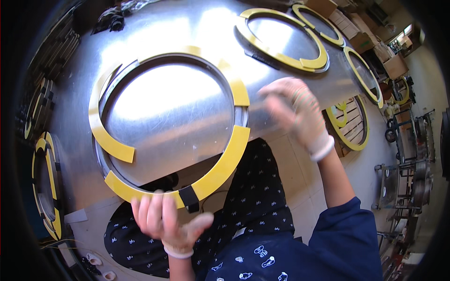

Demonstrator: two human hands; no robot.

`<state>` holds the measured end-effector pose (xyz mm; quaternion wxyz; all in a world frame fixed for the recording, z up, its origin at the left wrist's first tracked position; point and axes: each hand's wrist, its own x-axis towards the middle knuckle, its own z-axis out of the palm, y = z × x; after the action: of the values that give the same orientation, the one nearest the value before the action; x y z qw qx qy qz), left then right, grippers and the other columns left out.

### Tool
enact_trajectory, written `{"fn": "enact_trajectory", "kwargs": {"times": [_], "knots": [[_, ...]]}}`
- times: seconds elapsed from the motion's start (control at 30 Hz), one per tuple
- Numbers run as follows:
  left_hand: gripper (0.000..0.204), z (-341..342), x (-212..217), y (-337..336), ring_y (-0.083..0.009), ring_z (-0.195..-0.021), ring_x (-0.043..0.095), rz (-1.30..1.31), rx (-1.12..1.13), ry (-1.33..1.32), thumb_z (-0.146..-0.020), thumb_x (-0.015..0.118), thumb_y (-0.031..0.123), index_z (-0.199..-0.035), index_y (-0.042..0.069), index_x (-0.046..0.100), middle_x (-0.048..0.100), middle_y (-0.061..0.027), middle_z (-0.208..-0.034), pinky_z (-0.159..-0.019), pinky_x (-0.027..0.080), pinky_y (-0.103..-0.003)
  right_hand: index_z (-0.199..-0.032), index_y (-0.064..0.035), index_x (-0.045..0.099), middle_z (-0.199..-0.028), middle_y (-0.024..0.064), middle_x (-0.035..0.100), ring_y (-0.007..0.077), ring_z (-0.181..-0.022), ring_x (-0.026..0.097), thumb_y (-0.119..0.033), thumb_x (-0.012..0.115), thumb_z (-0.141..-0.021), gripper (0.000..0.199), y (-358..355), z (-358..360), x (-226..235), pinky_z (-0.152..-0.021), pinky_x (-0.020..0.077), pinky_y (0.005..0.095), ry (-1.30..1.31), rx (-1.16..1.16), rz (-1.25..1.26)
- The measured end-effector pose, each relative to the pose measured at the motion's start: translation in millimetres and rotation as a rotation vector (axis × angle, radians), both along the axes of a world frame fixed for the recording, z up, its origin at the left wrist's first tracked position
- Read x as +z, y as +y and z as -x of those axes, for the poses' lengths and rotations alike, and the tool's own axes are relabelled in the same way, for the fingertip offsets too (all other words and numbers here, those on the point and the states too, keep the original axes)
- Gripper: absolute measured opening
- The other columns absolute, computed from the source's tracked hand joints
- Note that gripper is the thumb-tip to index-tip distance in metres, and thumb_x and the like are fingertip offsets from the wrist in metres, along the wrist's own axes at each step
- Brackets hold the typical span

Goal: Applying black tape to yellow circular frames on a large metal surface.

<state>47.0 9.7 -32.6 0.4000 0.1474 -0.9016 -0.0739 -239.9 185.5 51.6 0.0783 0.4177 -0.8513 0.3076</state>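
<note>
A large ring (240, 114) of grey metal, covered with curved yellow segments, lies over the near edge of the metal table. One yellow arc piece (110, 140) sits askew on its left side, its lower end jutting inward. A black strap (188, 197) wraps the ring's near rim. My left hand (164, 225) is at that rim, left of the strap, its fingertips against a yellow segment (133, 191) and its thumb spread away. My right hand (295, 110), blurred, hovers beyond the ring's right side, fingers and thumb apart and holding nothing. Both wrists carry pale cuffs.
More yellow-faced rings lie at the far right of the metal table (197, 154), including one big ring (283, 40). Another ring (47, 187) stands at the left edge. Cardboard boxes (396, 65) and metal racks (408, 182) stand to the right.
</note>
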Motion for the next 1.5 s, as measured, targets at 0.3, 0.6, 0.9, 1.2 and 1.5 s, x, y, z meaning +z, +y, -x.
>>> {"fn": "enact_trajectory", "kwargs": {"times": [0.3,0.6,0.9,1.2,1.5], "knots": [[0.091,-12.9,-61.3,22.9,-0.0333,-0.146,0.043,-1.088,-0.32,0.033,-0.086,0.085,0.032,-0.156,-0.002,0.039,0.044,-0.0192,-0.155,-0.124,0.03,-0.044,-0.109,-0.0138,0.072,-0.121,0.0082,0.069,0.0285,-0.116,0.063,-0.028,0.063,-0.097,0.021,-22.0,81.2,-68.4,-0.1,0.0524,0.0429,0.539,-0.377,-0.455],[0.062,-4.2,-61.5,20.2,-0.0199,-0.13,0.057,-1.647,-0.374,0.077,-0.088,0.082,0.009,-0.143,0.004,0.056,0.06,-0.0072,-0.14,-0.114,0.04,-0.035,-0.126,-0.012,0.069,-0.138,0.0161,0.065,0.0342,-0.129,0.059,-0.018,0.061,-0.1,0.028,-16.1,93.1,-70.3,-0.111,0.0467,0.0449,0.376,-0.34,-0.404],[0.052,24.3,-81.2,14.1,-0.0236,-0.117,0.063,-1.116,-0.285,0.17,-0.077,0.087,0.009,-0.125,0.007,0.068,0.063,-0.0098,-0.129,-0.105,0.048,-0.037,-0.129,-0.0131,0.069,-0.119,0.0207,0.072,0.0356,-0.114,0.067,-0.028,0.07,-0.097,0.036,11.9,103.2,-69.4,-0.105,0.0501,0.0431,0.082,-0.384,-0.335],[0.052,23.0,-83.4,8.2,-0.0231,-0.123,0.062,-1.327,-0.349,0.138,-0.073,0.088,0.011,-0.123,0.009,0.072,0.063,-0.0104,-0.136,-0.108,0.047,-0.038,-0.124,-0.0012,0.058,-0.097,0.0144,0.067,0.0232,-0.094,0.066,-0.03,0.059,-0.1,0.037,26.9,-5.3,-1.8,-0.087,0.0522,0.0375,-0.068,-0.243,-0.064],[0.051,25.3,-76.8,5.9,-0.0242,-0.121,0.064,-1.272,-0.375,0.127,-0.072,0.091,0.017,-0.119,0.007,0.073,0.066,-0.0107,-0.131,-0.105,0.05,-0.038,-0.123,0.0008,0.058,-0.067,-0.0061,0.04,0.0029,-0.052,0.033,-0.042,0.057,-0.109,0.045,19.2,-191.5,-56.3,-0.048,0.0287,0.0188,-1.8,0.181,0.0]]}}
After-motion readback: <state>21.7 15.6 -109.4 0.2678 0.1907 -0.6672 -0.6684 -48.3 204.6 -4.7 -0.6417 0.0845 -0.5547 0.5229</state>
